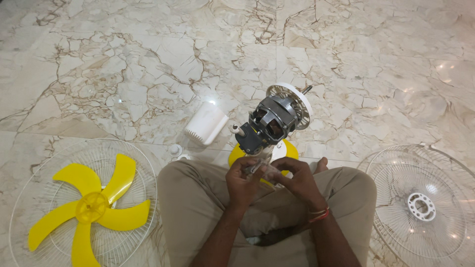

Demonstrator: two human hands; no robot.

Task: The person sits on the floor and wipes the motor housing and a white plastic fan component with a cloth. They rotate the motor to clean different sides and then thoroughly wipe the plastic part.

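I sit cross-legged on a marble floor with a stripped table fan in front of me. Its bare grey motor [271, 122] stands tilted on a white neck above a yellow base [288, 150], with a white round front plate [297, 99] and shaft pointing away. My left hand [242, 179] and my right hand [292, 179] meet just below the motor, both closed around a small clear plastic part [257, 167]. What the part is cannot be made out.
A white motor cover [205, 123] lies on the floor left of the motor, a small white knob [174, 149] near it. A yellow fan blade [91, 205] rests in a wire guard [39, 173] at left. Another wire guard [420, 202] lies at right.
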